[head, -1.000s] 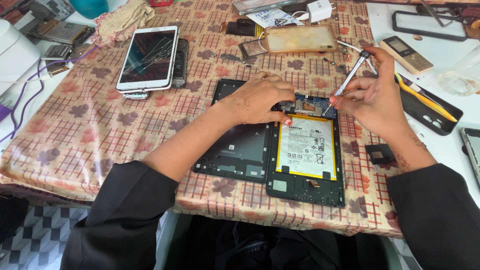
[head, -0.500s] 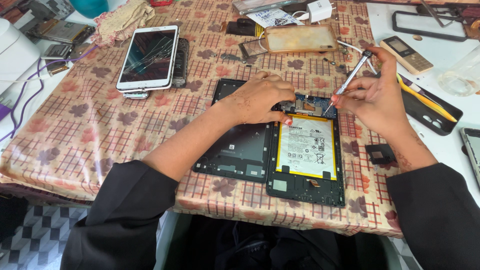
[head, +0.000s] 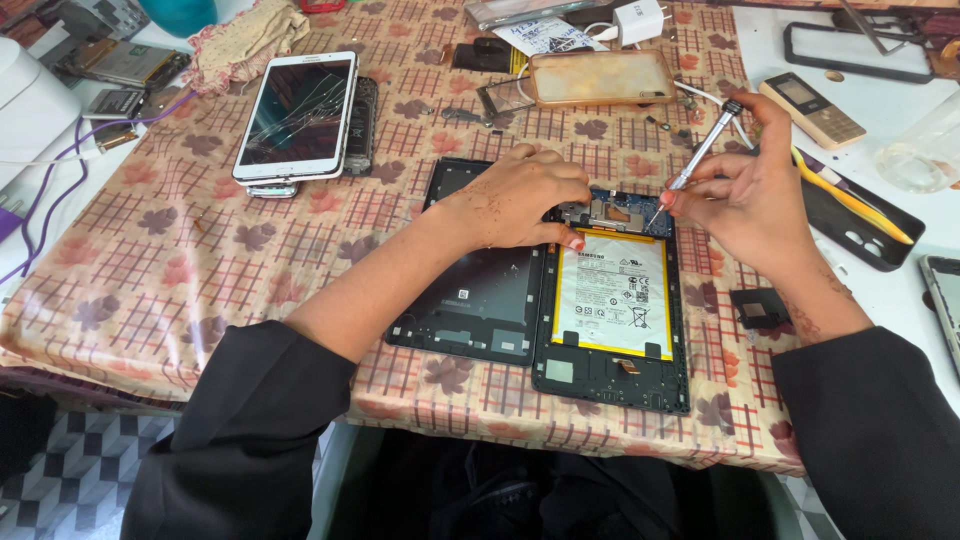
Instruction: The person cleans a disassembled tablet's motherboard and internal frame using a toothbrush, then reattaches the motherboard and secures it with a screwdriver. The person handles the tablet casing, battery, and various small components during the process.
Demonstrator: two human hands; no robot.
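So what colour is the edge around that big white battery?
Yellow: the white battery has a yellow border, clearest in the head view, inside the opened black tablet.

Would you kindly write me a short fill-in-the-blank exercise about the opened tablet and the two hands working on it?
1. The right hand holds a slim metal ____ with its tip at the top of the opened tablet.
2. The white battery has a ____ border.
3. The left hand rests on the tablet's ____ edge.
4. The white tablet further left has a ____ screen.

Missing words: screwdriver; yellow; top; cracked
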